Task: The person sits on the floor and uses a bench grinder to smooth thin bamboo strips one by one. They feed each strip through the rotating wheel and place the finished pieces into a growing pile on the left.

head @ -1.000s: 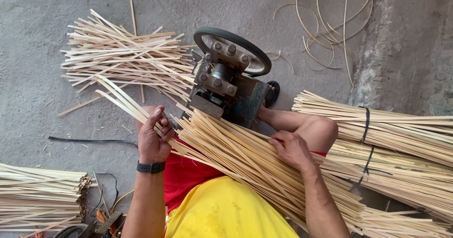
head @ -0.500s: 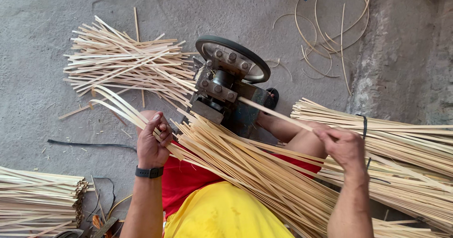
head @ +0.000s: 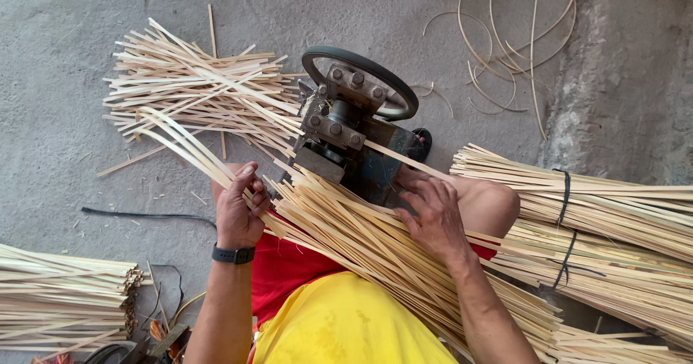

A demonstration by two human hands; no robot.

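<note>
Loose pale bamboo strips [head: 195, 93] are fanned over the rough grey concrete floor [head: 65, 39] on the far left, with tied bundles [head: 613, 220] on the right and a greasy metal splitting machine [head: 346, 129] with a round handwheel in the middle. The left hand [head: 238, 205] has its grip shut around a few thin curved slats [head: 184, 144] right beside the machine. The right hand [head: 433, 216] lies with fingers spread, not gripping, on the flat strips across the lap [head: 361, 241].

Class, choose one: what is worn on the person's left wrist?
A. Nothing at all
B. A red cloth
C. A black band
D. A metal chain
C: a black band wraps the wrist just below the left hand, which grips pale bamboo strips.
</note>
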